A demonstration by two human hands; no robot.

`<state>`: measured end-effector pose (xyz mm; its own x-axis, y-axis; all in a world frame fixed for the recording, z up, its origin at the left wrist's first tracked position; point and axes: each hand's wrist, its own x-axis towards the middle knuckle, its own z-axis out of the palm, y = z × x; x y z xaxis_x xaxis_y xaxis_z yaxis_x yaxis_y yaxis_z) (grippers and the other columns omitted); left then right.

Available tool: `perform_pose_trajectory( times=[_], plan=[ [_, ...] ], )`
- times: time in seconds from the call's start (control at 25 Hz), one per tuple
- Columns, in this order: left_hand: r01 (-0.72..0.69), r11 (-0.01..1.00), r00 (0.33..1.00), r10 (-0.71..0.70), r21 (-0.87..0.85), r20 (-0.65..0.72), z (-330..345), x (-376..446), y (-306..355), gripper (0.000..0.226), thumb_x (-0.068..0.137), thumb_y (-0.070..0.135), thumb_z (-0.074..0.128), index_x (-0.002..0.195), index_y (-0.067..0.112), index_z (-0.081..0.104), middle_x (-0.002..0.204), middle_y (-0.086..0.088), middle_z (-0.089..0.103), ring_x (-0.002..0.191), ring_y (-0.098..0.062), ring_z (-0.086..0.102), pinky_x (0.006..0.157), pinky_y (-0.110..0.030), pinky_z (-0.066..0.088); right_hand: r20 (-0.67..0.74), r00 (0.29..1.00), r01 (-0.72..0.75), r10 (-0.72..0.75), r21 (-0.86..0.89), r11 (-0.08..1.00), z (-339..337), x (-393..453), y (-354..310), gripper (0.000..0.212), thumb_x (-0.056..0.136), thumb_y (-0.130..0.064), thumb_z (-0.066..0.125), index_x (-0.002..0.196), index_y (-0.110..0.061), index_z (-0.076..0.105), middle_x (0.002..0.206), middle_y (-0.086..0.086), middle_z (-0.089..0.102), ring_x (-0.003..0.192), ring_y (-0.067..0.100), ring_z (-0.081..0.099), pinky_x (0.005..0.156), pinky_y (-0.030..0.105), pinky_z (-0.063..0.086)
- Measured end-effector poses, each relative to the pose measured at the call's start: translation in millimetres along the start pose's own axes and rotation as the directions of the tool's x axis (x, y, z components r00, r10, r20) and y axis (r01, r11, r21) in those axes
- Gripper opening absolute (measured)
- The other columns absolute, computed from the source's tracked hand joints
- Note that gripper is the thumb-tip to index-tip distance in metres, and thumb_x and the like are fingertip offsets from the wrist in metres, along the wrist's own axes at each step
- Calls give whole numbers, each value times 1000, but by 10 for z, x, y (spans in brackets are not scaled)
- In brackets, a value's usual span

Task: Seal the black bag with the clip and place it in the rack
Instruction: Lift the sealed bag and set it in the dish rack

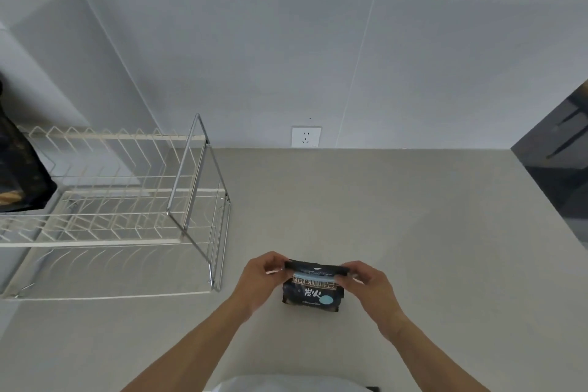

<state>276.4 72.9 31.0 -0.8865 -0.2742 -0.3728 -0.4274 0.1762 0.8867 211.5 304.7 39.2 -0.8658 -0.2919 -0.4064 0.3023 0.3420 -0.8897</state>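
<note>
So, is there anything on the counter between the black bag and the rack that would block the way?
Nothing visible does. The black bag stands on the counter in both hands, and the surface between it and the wire rack at the left is bare.

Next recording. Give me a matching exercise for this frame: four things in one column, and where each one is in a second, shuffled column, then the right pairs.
Things:
1. black bag
2. pale blue clip
3. wire rack
4. wall socket

Places:
A. at the left of the counter
B. on the wall behind the counter
C. upright on the counter, held at its top by the left hand and right hand
D. across the top of the bag

Pairs: 1-C, 2-D, 3-A, 4-B
</note>
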Motion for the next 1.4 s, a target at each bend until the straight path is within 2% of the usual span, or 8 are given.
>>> perform_pose_trajectory(
  times=[0.12, 0.28, 0.52, 0.68, 0.8, 1.0, 1.16, 1.4],
  plan=[
    [6, 1000, 1000, -6, -4, -3, 31, -10, 88, 6, 83, 9, 71, 86, 14, 70, 88, 1, 74, 86, -10, 67, 60, -7, 48, 0, 1000, 27, -27, -16, 1000, 6, -1, -24, 5, 84, -12, 70, 87, -16, 71, 93, 7, 73, 90, 19, 66, 66, 13, 50],
    [5, 999, 1000, -5, 43, 8, 34, -88, 242, 6, 81, 9, 73, 84, 9, 68, 81, 5, 72, 82, -10, 66, 62, -7, 46, 17, 998, 63, -63, 0, 998, -71, 8, -85, 5, 84, -10, 70, 89, -10, 71, 95, 12, 73, 90, 22, 64, 74, 22, 48],
    [-60, 997, 998, 58, -55, -29, -4, -307, 592, 6, 84, 14, 71, 86, 16, 67, 86, 9, 72, 85, -3, 64, 74, -23, 44, 22, 986, 162, -165, 106, 981, -260, -85, -393, 4, 80, -10, 74, 83, -13, 74, 87, 3, 73, 91, 22, 64, 78, 26, 47],
    [-144, 967, 987, 157, -210, 46, -131, -441, 945, 10, 90, 7, 64, 96, 3, 57, 91, -4, 72, 92, -24, 65, 92, -43, 48, 34, 960, 269, -277, 142, 952, -352, -221, -791, 5, 81, -17, 75, 86, -16, 74, 90, 8, 74, 95, 31, 66, 86, 42, 52],
    [-201, 929, 966, 241, -310, 96, -295, -535, 1163, 13, 92, 7, 60, 100, 0, 54, 96, -7, 74, 97, -31, 68, 93, -48, 52, 22, 931, 355, -363, 164, 920, -358, -330, -1114, 7, 82, -19, 74, 89, -18, 74, 92, 12, 73, 95, 33, 67, 89, 48, 54],
    [-319, 885, 928, 364, -338, 76, -697, -667, 1509, 9, 94, 5, 57, 102, 2, 55, 104, -13, 71, 101, -32, 67, 89, -46, 55, 18, 886, 445, -463, 247, 861, -189, -493, -1693, 8, 81, -13, 73, 89, -15, 75, 90, 15, 74, 82, 22, 70, 76, 37, 56],
    [-424, 848, 885, 463, -318, 55, -1120, -767, 1790, 9, 96, 8, 53, 102, 2, 54, 101, -5, 72, 96, -23, 68, 76, -32, 56, 29, 868, 465, -496, 304, 832, 35, -616, -2130, 9, 82, -12, 71, 91, -12, 75, 90, 9, 78, 83, 21, 72, 69, 30, 56],
    [-523, 783, 829, 559, -337, 14, -1853, -824, 2048, 10, 97, 8, 50, 101, 9, 59, 98, -1, 71, 92, -18, 66, 72, -28, 54, 10, 834, 522, -552, 311, 794, 560, -713, -2733, 4, 83, -13, 71, 85, -14, 74, 90, 7, 77, 83, 19, 71, 67, 30, 56]
  ],
)
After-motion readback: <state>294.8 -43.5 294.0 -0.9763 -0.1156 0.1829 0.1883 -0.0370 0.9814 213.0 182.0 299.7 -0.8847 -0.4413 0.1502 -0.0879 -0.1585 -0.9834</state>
